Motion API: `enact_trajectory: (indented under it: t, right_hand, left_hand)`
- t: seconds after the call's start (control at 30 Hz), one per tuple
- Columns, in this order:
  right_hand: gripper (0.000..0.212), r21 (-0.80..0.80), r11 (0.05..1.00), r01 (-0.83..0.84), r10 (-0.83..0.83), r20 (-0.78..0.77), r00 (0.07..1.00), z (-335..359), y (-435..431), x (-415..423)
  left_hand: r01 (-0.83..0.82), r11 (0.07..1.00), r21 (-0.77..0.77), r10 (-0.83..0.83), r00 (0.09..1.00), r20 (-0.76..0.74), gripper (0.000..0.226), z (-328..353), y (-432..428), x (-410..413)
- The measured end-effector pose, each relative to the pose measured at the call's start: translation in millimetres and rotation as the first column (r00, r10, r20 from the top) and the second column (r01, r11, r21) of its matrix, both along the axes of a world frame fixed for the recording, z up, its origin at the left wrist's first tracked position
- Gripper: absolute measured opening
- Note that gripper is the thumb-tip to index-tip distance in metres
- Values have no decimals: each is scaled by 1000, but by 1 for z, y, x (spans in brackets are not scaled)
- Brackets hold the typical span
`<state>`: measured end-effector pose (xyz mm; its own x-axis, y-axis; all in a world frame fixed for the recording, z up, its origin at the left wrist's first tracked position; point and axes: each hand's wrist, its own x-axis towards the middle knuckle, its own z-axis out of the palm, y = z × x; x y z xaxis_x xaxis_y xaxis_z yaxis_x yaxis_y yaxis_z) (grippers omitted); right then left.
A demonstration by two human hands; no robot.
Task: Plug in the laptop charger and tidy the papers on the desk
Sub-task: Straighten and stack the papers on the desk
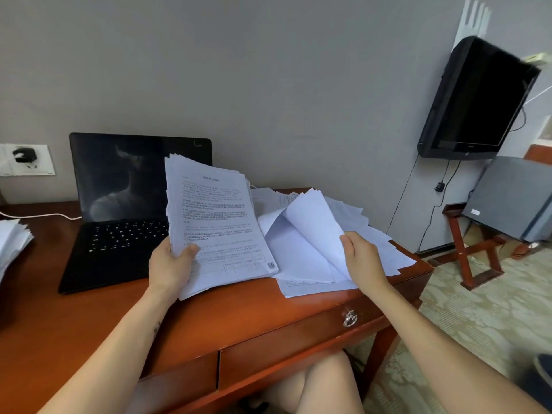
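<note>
My left hand [170,265] grips a thick stack of printed papers [215,222], tilted up over the desk [194,318] and covering the laptop's right side. My right hand [363,258] pinches a few blank sheets [313,231], lifted and curled above a scattered pile of loose papers [379,243] on the desk's right end. The open black laptop [119,210] has a dark screen. A black charger plug [24,155] sits in the white wall socket [30,161] at far left, and a white cable [41,216] runs across the desk to the laptop.
Another paper pile [12,240] lies at the desk's left edge. A drawer with a metal ring pull [350,318] faces me. A black wall TV [475,100] hangs at right, above a grey box [513,198] on a red wooden stand [475,246]. Patterned carpet covers the floor.
</note>
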<state>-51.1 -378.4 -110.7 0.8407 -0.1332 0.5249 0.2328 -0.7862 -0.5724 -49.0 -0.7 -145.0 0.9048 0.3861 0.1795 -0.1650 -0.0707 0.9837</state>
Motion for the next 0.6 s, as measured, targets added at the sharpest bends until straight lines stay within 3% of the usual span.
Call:
enact_trajectory:
  t: [0.2,0.4,0.5,0.6]
  right_hand:
    - [35,400,916,33,-84,111,990,11,20,-1]
    - [20,553,833,-17,-144,246,959,25,34,3]
    - [14,477,877,-55,-111,314,943,32,51,4]
    - [19,204,977,-66,-19,389,921,29,69,5]
  left_hand:
    - [153,988,-12,-153,988,-19,22,2,-13,-5]
    - [224,975,5,-223,973,-57,20,4,-20,-9]
    - [241,970,16,-239,968,-82,19,5,-20,-10]
    - [263,965,13,-260,960,-103,20,6,-20,-12]
